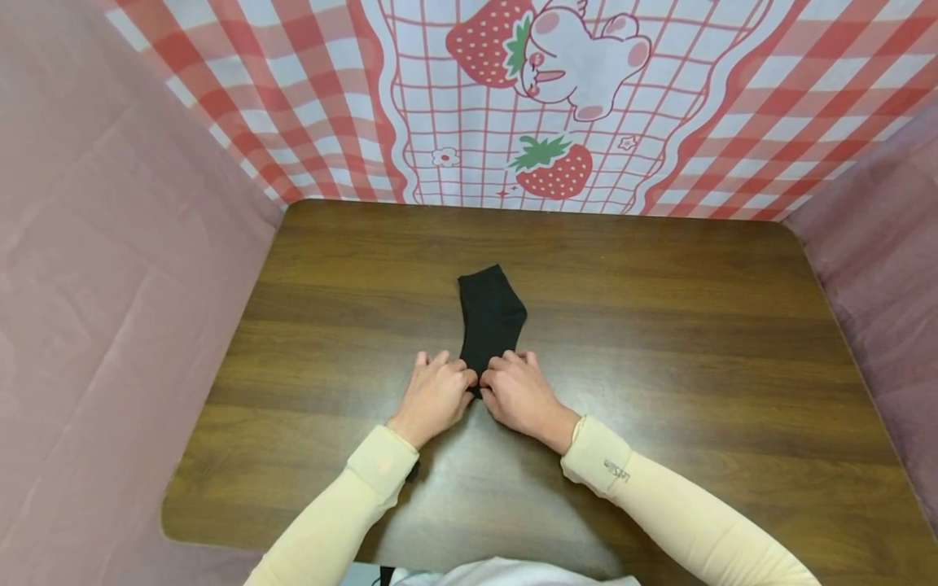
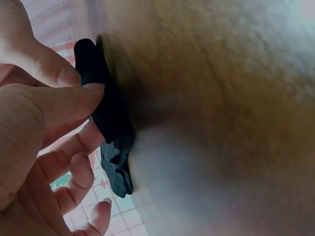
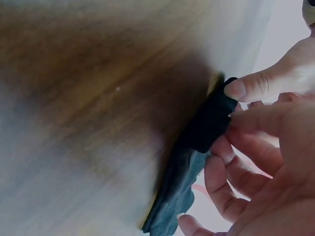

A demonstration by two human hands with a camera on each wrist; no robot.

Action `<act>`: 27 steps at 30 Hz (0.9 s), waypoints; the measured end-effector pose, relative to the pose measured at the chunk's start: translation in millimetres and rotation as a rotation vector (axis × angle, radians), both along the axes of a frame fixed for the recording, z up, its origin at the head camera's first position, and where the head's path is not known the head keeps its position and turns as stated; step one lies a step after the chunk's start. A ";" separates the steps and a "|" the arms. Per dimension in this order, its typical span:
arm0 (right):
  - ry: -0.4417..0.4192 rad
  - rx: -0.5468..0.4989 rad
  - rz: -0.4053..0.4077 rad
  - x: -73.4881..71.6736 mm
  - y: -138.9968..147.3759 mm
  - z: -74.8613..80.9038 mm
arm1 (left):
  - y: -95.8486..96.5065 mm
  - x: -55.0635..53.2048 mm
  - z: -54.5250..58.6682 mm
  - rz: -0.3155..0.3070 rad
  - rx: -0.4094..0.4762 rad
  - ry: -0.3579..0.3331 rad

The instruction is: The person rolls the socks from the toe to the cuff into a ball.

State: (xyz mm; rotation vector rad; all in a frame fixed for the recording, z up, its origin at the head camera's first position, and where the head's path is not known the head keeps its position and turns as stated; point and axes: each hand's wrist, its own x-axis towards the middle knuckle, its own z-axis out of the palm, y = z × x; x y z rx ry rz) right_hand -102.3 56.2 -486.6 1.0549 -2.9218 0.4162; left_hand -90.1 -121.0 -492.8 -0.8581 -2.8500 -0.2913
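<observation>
A black sock (image 1: 493, 309) lies flat in the middle of the table, its cuff toward the back and its toe end toward the person. A second dark layer shows along its left edge. At the toe end, the left hand (image 1: 436, 396) pinches the fabric between thumb and index finger. The right hand (image 1: 522, 396) grips the same end from the other side, its thumb (image 3: 236, 89) on the edge. Both hands nearly meet there. In the left wrist view the near end of the sock (image 2: 91, 61) looks folded or rolled over, with wrinkled fabric beyond it.
The brown wooden table (image 1: 659, 325) has rounded corners. Behind it hangs a red-and-white checked cloth (image 1: 308, 89) with strawberry prints. Pink fabric (image 1: 110, 285) covers the left side, and more pink cloth (image 1: 872, 236) hangs at the right. Pale yellow sleeves (image 1: 623, 464) cover both forearms.
</observation>
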 end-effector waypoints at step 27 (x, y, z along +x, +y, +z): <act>0.029 0.072 0.017 -0.5 0.8 -2.5 | -3.7 -4.7 1.6 -0.033 0.008 -0.027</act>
